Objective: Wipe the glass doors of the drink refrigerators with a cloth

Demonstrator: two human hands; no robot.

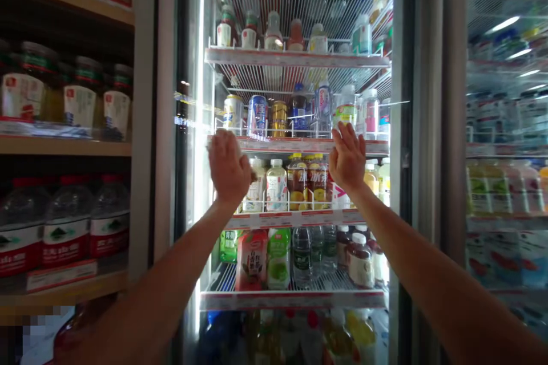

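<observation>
Both my arms reach into an open drinks fridge. My left hand (229,168) is curled at the left end of the middle shelf's front rail (295,145), fingers bent; what it grips, if anything, is hidden. My right hand (347,158) lies flat with fingers stretched up against the same rail toward the right. Above the rail stand cans (257,116) and bottles (324,105). Just below, between my hands, are tea bottles (297,180) and pale bottles (276,185).
Lower fridge shelves hold a red carton (252,259), green bottle (278,258) and water bottles (302,255). The fridge door (188,125) stands open at left. Wooden shelves at left carry jars (81,97) and large water jugs (64,222). A closed glass fridge (505,154) is on the right.
</observation>
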